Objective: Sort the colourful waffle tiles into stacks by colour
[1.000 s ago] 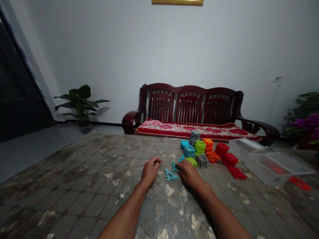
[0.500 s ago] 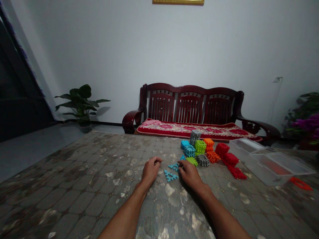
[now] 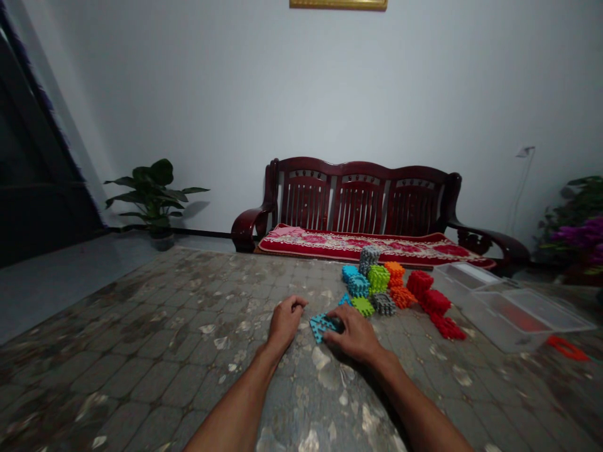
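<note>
My right hand (image 3: 354, 334) lies on the table with its fingers curled onto a pair of flat blue toothed pieces (image 3: 320, 326), pressing one against the other. My left hand (image 3: 284, 321) rests just left of them, fingers curled in a loose fist with nothing visible in it. Behind my right hand stand stacks of toothed blocks: blue (image 3: 356, 283), green (image 3: 377, 278), grey (image 3: 369, 255), orange (image 3: 396, 276) and red (image 3: 429, 298). A flat green piece (image 3: 362, 305) lies close to my right hand.
The table (image 3: 155, 351) has a stone-patterned cover. A clear plastic box (image 3: 513, 311) and its lid stand at the right, with a red piece (image 3: 568, 347) beside them. Beyond the table are a wooden bench (image 3: 362, 207) with a red cushion, and a potted plant (image 3: 153, 194).
My right hand has slid the second blue piece left onto the first one; the two now sit together under its fingers. My left hand has stayed put.
</note>
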